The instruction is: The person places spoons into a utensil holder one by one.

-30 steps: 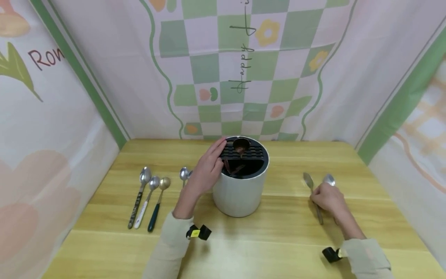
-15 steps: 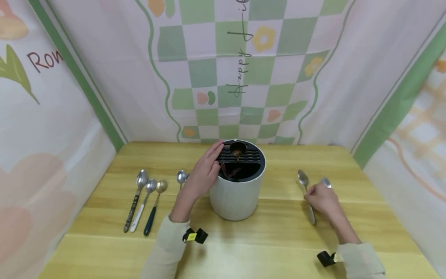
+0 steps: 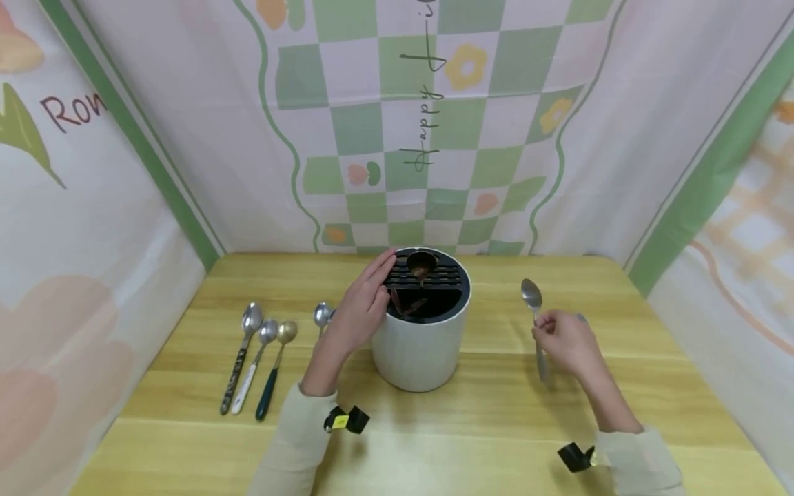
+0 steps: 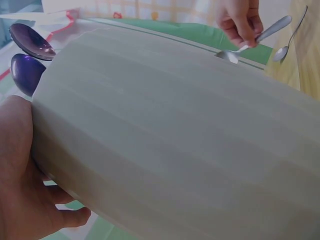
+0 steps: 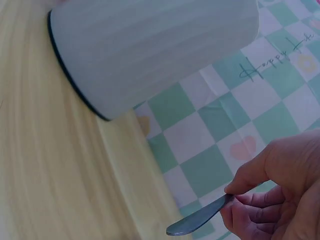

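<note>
Fabric backdrop, pale, with green checks, behind the worktop. Worktop, one, light wood grain, carrying all listed below. Cutlery holder, one, cream ribbed cylinder, black slotted insert, upright mid-worktop; dark spoon bowls project above its rim. Left hand, fingers extended against the holder's side and rim, gripping no cutlery; light, even pressure there should steady the cylinder without tipping it. Right hand, thumb and fingers clamped together on the handle of a metal spoon. This spoon, to the right of the holder and well apart from it, appears lifted off the worktop, bowl pointing away from the person. A firm pinch near mid-handle should check swivelling; a clear lift would spare the neighbouring spoon, mostly hidden beyond that hand. Spoons, three, laid side by side at left: patterned dark handle, white handle, dark green handle. Spoon, metal, partly hidden behind the left hand.
</note>
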The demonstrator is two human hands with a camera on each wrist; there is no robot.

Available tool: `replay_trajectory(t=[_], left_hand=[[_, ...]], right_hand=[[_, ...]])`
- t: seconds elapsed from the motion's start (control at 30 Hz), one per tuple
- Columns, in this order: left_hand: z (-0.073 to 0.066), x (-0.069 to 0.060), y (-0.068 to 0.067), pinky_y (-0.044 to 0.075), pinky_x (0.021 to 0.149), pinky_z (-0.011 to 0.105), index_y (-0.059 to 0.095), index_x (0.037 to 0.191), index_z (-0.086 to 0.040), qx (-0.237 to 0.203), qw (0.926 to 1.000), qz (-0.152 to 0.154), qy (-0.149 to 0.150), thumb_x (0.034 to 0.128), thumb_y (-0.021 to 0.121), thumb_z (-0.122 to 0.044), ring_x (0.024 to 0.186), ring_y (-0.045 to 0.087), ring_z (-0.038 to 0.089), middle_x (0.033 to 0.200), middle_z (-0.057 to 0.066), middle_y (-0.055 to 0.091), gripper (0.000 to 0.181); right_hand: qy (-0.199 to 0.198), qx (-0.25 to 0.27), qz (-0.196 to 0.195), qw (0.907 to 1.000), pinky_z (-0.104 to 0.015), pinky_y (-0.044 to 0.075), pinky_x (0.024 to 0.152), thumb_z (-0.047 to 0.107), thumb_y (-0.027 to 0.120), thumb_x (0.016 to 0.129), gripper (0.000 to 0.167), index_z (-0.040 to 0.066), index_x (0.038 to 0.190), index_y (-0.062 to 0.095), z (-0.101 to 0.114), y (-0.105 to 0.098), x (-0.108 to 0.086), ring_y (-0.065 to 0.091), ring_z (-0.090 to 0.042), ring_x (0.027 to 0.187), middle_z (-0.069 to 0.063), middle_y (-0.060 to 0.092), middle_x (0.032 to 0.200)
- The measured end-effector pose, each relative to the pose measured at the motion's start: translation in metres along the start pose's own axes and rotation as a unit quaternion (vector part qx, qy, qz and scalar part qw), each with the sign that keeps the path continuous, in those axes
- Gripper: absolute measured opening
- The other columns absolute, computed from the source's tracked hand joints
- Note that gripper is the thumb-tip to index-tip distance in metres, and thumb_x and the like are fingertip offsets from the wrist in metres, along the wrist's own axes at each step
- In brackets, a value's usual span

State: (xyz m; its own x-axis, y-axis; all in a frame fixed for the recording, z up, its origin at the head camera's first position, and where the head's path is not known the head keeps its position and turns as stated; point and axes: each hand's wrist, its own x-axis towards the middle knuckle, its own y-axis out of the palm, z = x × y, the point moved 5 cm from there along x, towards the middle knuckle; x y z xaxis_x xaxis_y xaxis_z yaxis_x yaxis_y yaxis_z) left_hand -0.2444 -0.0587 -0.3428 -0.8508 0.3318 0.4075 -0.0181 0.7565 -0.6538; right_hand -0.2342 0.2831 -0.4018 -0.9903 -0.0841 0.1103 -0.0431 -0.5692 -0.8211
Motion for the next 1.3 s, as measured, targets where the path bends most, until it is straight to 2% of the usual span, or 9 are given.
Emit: replay_trajectory(t=[0.17,0.3,0.43,0.67,1.03,1.3], left_hand=[[0.000,0.000,-0.001,0.027,0.123,0.040,0.034,0.154,-0.004,-0.003,1.0000,-0.004,0.002,0.0995,0.033,-0.012,0.152,0.027,0.021,0.165,0.003,0.027,0.055],[-0.001,0.000,0.000,0.028,0.123,0.039,0.034,0.154,-0.003,0.001,1.0000,-0.005,0.008,0.0995,0.033,-0.011,0.151,0.028,0.021,0.165,0.003,0.028,0.055],[-0.001,-0.001,0.000,0.028,0.123,0.038,0.034,0.153,-0.002,0.004,0.9999,-0.005,0.011,0.0994,0.033,-0.011,0.151,0.028,0.021,0.165,0.004,0.028,0.055],[-0.001,-0.001,0.000,0.028,0.123,0.038,0.035,0.153,-0.003,0.005,0.9999,-0.007,0.009,0.0995,0.032,-0.012,0.151,0.029,0.021,0.165,0.003,0.028,0.055],[-0.001,-0.001,0.000,0.027,0.124,0.040,0.031,0.155,-0.004,-0.003,1.0000,-0.002,-0.001,0.1002,0.030,-0.012,0.152,0.026,0.021,0.166,0.001,0.024,0.056],[0.000,-0.002,0.002,0.027,0.124,0.039,0.031,0.155,-0.004,-0.003,1.0000,0.003,0.005,0.0995,0.031,-0.013,0.152,0.026,0.021,0.166,0.002,0.025,0.056]], right_hand=[[-0.008,-0.002,-0.030,0.9995,-0.033,0.055,0.066,0.008,0.063,0.090,0.014,-0.005,0.095,0.065,0.017,-0.005,0.001,0.066,-0.025,0.075,-0.020,0.071,0.088],[0.007,0.012,-0.034,0.9993,-0.038,0.059,0.070,0.007,0.063,0.091,0.012,-0.004,0.096,0.065,0.025,-0.005,0.001,0.069,-0.029,0.080,-0.020,0.070,0.090],[0.011,0.023,-0.036,0.9990,-0.032,0.059,0.068,0.005,0.062,0.092,0.012,-0.005,0.098,0.064,0.032,-0.006,0.001,0.069,-0.028,0.081,-0.020,0.069,0.092],[0.006,0.029,-0.051,0.9983,-0.020,0.053,0.063,0.006,0.062,0.093,0.014,-0.005,0.101,0.063,0.041,-0.010,0.000,0.068,-0.026,0.080,-0.020,0.068,0.094],[0.006,0.037,-0.064,0.9973,-0.021,0.051,0.064,0.008,0.061,0.095,0.013,-0.004,0.101,0.062,0.052,-0.019,-0.001,0.068,-0.029,0.084,-0.020,0.068,0.095],[0.005,0.051,-0.078,0.9957,-0.018,0.052,0.063,0.006,0.061,0.095,0.011,-0.004,0.099,0.063,0.058,-0.019,-0.010,0.068,-0.030,0.084,-0.020,0.068,0.094]])
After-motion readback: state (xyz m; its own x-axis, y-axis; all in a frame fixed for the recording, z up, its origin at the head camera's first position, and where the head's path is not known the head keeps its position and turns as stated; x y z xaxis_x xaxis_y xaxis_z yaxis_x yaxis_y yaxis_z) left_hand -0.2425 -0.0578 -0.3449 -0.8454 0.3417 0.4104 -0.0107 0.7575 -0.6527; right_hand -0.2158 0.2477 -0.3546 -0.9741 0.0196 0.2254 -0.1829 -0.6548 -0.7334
